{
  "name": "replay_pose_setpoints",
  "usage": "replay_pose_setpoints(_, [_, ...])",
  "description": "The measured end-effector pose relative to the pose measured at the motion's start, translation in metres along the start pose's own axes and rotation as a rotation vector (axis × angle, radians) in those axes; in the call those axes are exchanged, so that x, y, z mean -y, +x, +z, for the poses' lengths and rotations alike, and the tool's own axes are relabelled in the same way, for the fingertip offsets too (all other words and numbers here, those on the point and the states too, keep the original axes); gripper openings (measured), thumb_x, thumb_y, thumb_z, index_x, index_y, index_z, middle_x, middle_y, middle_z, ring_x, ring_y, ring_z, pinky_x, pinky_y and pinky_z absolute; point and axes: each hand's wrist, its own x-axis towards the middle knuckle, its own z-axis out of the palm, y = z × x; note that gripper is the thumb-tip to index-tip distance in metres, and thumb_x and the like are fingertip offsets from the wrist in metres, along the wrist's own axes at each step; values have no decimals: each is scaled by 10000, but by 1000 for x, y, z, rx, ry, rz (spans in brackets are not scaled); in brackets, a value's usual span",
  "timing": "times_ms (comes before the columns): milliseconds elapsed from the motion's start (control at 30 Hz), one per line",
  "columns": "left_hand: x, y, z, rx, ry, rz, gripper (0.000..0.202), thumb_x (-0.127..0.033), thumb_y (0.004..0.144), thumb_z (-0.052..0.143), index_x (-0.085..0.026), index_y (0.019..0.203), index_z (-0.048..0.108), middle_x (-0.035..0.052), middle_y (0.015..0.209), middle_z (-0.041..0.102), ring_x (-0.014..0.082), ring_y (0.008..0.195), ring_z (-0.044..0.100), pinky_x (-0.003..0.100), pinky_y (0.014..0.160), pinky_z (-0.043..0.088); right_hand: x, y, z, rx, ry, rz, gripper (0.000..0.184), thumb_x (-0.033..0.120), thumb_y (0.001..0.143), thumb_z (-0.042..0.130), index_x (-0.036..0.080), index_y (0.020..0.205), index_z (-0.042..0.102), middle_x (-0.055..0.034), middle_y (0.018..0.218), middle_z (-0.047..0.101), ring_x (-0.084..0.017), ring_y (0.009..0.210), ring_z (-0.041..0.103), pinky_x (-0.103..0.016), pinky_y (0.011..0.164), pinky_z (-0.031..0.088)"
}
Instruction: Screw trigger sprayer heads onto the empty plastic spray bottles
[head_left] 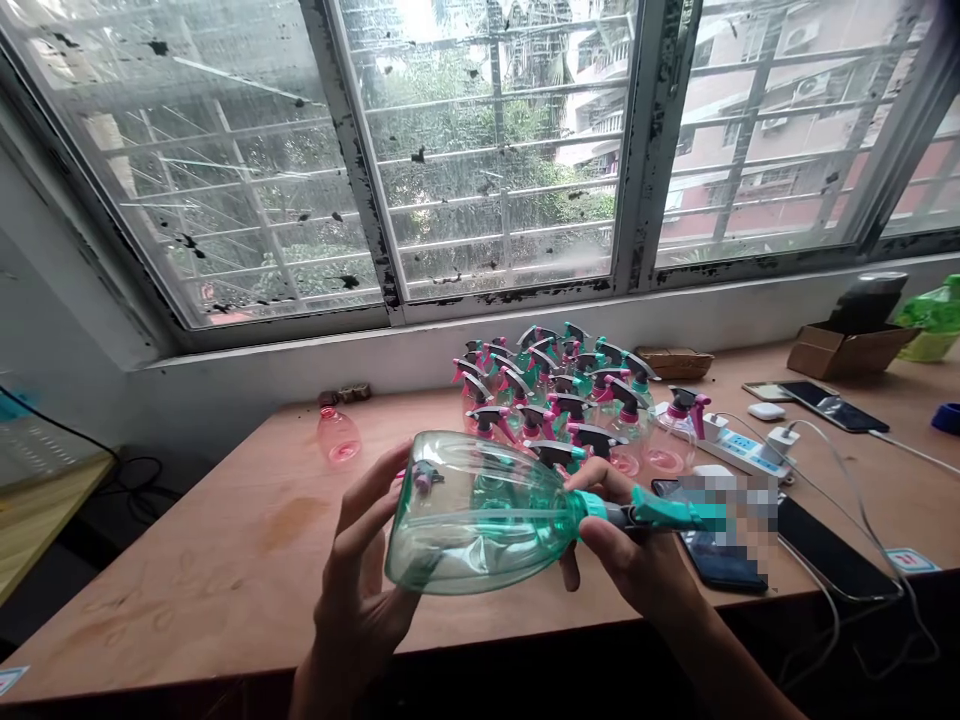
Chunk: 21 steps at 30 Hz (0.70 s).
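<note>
A clear green spray bottle (480, 530) lies sideways in the air above the table's front, its base to the left and its teal and grey trigger head (656, 512) to the right. My left hand (367, 570) is wrapped around the base end. At the neck, my right hand (630, 560) grips the teal collar (592, 508) between thumb and fingers. A tube shows through the bottle's wall. Behind it stand several spray bottles (555, 385) in a cluster, pink and green, with black-topped trigger heads. Part of that cluster is hidden by the held bottle.
On the wooden table (247, 530), a pink bottle without a trigger head (339, 437) stands at left. To the right are a power strip (746, 450), phones (832, 545), white cables and a cardboard box (851, 345). A barred window (495, 150) runs behind.
</note>
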Motion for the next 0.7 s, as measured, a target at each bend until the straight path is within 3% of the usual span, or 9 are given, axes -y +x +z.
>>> replay_pose_setpoints(100, [-2,0,3,-26,-123,-84,736,-294,750,889,-269,1390,527,139,1546,516,334,1428,501,456,1061,590,2,-1,3,-86,-123,-57,265,321,825,840,222,967,639,16,620,735,-193,501,704,-256,464,507])
replay_pose_setpoints(167, [-3,1,4,-39,-135,-135,661,-365,748,879,-251,1322,570,144,1540,526,334,1419,512,450,1062,590,1,0,1,-79,-113,-43,239,316,846,821,221,968,639,12,634,741,-193,514,712,-259,479,514])
replay_pose_setpoints(267, [-3,2,3,-24,-45,-67,578,-192,811,838,-260,1324,579,113,1558,510,313,1414,522,446,1061,593,-3,3,-4,6,27,11,211,366,907,751,228,993,616,25,676,746,-167,467,694,-260,496,508])
replay_pose_setpoints(400, [1,0,4,-27,25,3,660,37,837,705,-284,1388,536,96,1521,536,281,1402,535,458,1069,582,-3,3,-8,17,64,26,229,395,910,745,235,999,607,42,681,736,-147,455,680,-250,510,498])
replay_pose_setpoints(467, [2,-5,6,0,1,-76,719,-6,817,758,-282,1422,483,121,1538,508,304,1428,502,496,1098,553,0,1,-5,-27,-32,6,227,374,894,766,233,986,613,37,638,731,-170,479,694,-261,506,506])
replay_pose_setpoints(567, [3,-12,12,5,-63,-203,804,-197,743,890,-284,1404,439,154,1600,420,365,1478,419,587,1139,485,4,-2,0,-106,-207,-68,229,336,859,803,239,971,629,18,621,744,-205,510,710,-288,499,535])
replay_pose_setpoints(633, [3,-14,14,-29,-96,-246,712,-299,765,877,-281,1345,465,157,1612,401,374,1491,393,602,1129,483,5,-2,2,-129,-261,-96,235,327,843,818,244,966,635,11,636,756,-212,526,719,-294,505,543])
replay_pose_setpoints(700, [4,-13,14,-44,-75,-233,607,-302,831,820,-285,1334,480,151,1626,380,362,1497,385,599,1131,477,4,-1,1,-118,-245,-67,248,354,849,810,243,973,626,4,644,764,-223,537,729,-297,507,534])
